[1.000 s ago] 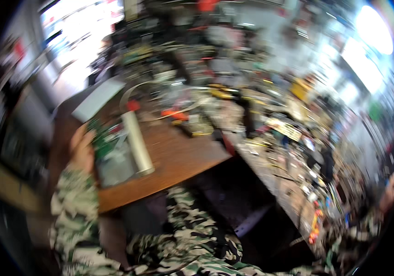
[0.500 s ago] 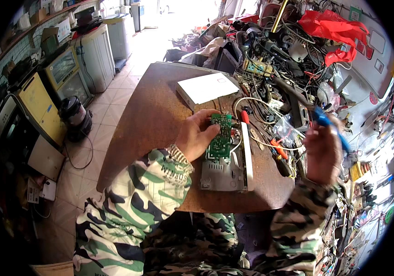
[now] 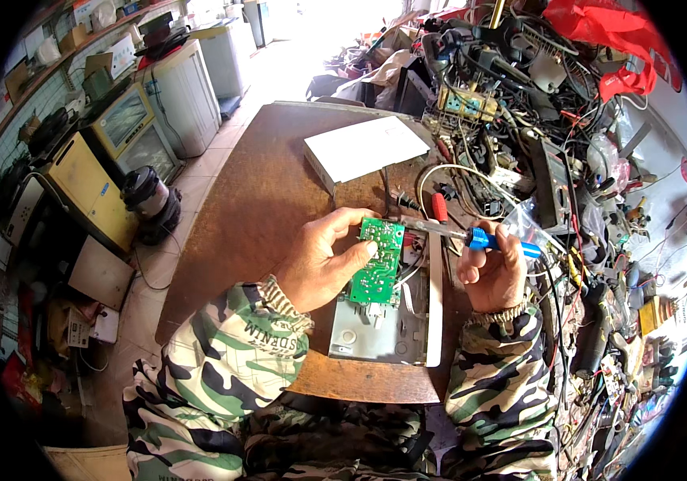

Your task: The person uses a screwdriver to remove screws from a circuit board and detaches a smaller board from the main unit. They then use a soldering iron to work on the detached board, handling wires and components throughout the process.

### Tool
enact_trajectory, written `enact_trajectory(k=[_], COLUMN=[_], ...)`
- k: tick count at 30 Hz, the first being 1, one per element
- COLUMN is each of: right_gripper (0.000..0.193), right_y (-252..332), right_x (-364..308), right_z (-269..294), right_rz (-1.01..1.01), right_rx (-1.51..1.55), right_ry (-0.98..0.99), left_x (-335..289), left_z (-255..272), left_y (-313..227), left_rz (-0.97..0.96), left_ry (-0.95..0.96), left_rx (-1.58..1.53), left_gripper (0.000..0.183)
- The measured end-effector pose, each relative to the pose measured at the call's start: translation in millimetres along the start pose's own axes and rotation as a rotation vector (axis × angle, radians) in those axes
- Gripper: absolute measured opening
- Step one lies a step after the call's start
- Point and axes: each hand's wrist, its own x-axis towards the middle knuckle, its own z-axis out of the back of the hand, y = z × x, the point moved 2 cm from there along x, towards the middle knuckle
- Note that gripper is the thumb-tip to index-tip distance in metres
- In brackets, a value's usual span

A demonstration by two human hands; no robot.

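Between the thumb and fingers of my left hand (image 3: 323, 260) a green circuit board (image 3: 377, 268) is pinched, tilted, its solder side showing. Beneath the board lies an open grey metal casing (image 3: 375, 341) with a pale strip along its right side; white wires run from the board into it. My right hand (image 3: 497, 268) is closed around the blue handle of a soldering iron (image 3: 511, 244). The iron's metal shaft points left, its end at the board's upper right edge; whether it touches cannot be told. A red-handled tool (image 3: 439, 206) lies just behind the shaft.
On the brown wooden table (image 3: 231, 216), a white box-shaped cover (image 3: 367, 148) rests beyond my hands. A tangled heap of cables (image 3: 511, 88) and parts crowds the right side. At left, a black and grey canister appliance (image 3: 149, 196) stands on the tiled floor.
My right hand has brought the soldering iron from the right-hand clutter leftward to the board. The board, still in my left hand, now shows brighter, and the view has shifted slightly.
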Motion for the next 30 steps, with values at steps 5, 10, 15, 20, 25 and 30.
enact_trajectory(k=[5, 10, 15, 20, 25, 30], right_gripper=[0.046, 0.051, 0.048, 0.041, 0.037, 0.028], right_y=[-2, -6, -5, -6, -5, -7], right_x=[-1, 0, 2, 1, -1, 0], right_z=[0, -2, -3, 2, 6, 4], right_rz=[-0.055, -0.079, -0.058, -0.017, -0.007, 0.039], right_rx=[0.003, -0.004, -0.016, -0.062, -0.111, -0.121], right_ry=[-0.009, -0.013, 0.012, 0.017, -0.02, 0.009], left_x=[2, 1, 0, 0, 2, 1], left_z=[0, -4, -3, -2, -3, -2], left_y=[0, 2, 1, -1, -3, -1], left_rz=[0.063, 0.106, 0.089, 0.087, 0.055, 0.044], left_ry=[0.019, 0.004, -0.007, -0.005, 0.011, 0.001], left_rx=[-0.014, -0.013, -0.02, -0.008, 0.041, 0.036], left_gripper=[0.037, 0.038, 0.037, 0.036, 0.036, 0.036])
